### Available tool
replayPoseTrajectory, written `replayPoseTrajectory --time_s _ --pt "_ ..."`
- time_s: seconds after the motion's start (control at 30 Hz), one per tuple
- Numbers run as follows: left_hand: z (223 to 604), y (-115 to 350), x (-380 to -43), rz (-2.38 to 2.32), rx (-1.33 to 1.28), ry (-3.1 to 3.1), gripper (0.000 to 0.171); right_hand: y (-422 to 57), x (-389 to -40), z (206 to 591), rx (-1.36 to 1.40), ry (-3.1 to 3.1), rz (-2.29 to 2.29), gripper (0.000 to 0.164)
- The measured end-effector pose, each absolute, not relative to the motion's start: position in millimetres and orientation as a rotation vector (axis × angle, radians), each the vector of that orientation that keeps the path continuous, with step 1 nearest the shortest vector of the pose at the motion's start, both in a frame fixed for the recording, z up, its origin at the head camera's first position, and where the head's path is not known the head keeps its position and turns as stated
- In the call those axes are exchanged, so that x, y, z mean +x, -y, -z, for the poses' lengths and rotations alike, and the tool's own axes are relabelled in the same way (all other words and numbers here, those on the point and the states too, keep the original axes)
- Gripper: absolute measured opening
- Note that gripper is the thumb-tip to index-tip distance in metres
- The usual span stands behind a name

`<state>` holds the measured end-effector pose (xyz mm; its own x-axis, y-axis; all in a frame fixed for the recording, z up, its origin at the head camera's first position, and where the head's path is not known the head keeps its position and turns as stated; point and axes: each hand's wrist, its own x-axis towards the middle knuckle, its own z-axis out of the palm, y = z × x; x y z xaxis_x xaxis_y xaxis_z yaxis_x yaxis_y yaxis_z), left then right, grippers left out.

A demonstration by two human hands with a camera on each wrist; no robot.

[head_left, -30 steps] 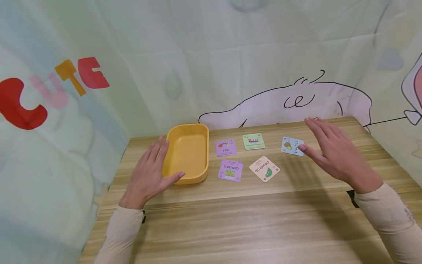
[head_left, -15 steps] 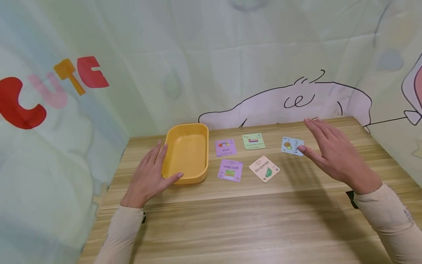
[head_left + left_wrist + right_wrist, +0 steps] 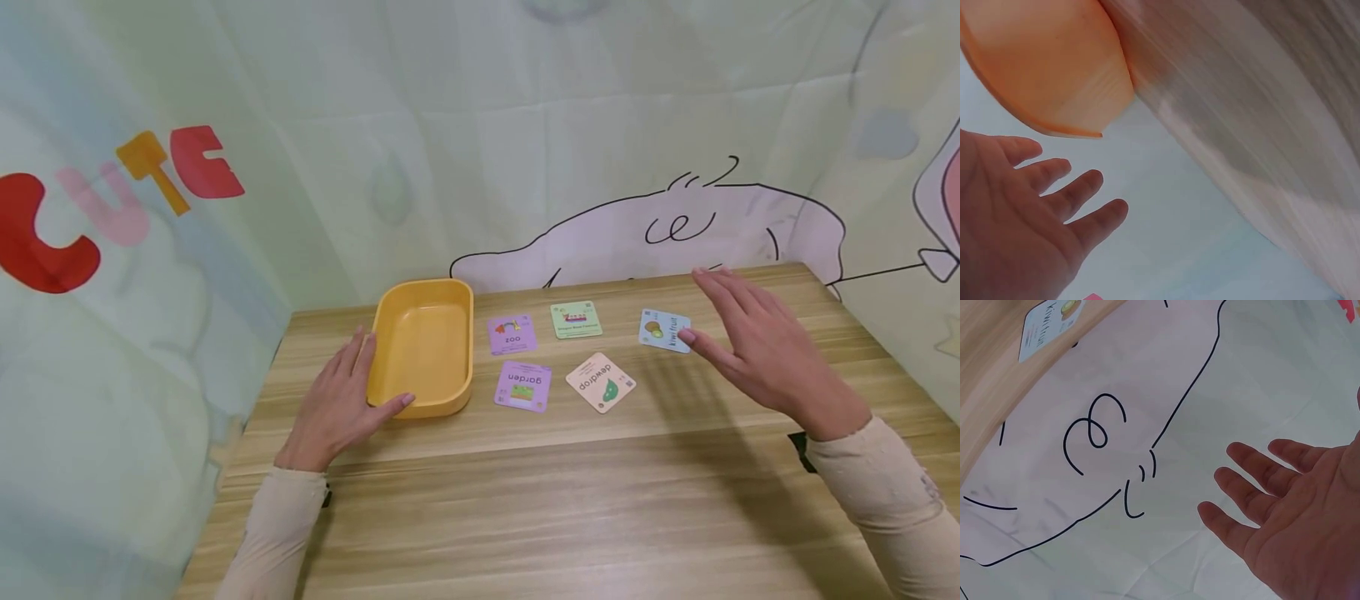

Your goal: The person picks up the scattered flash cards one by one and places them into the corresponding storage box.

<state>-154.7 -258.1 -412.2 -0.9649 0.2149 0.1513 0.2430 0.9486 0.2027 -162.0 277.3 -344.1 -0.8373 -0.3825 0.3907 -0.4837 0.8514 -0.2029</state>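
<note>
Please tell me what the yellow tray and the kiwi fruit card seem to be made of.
Yellow tray: probably plastic, smooth with a soft sheen; rounded corners look moulded, inside shows faint highlights. Kiwi fruit card: likely printed cardboard, since it looks thin and flat; gloss unclear.

Cards “zoo” (image 3: 513, 335), “garden” (image 3: 522, 386), “dewdrop” (image 3: 601, 382), “kiwi fruit” (image 3: 662, 331)
</note>
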Motion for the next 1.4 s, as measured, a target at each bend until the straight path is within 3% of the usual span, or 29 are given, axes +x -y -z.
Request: replayPoseTrajectory --time_s 0.3,0.97,1.4 --pt "416.8 259.9 -156.8 0.366 -0.318 3.045 0.114 -276.6 -162.8 344.2 0.651 2.696 -0.418 0.075" --pt "421.6 261.1 -161.0 0.441 -0.345 3.101 0.11 -276.9 -165.4 347.7 0.654 2.703 -0.431 0.075" --pt "422.9 261.5 -164.9 0.539 -0.252 3.17 0.119 -277.8 -174.2 352.7 0.641 2.744 -0.447 0.075"
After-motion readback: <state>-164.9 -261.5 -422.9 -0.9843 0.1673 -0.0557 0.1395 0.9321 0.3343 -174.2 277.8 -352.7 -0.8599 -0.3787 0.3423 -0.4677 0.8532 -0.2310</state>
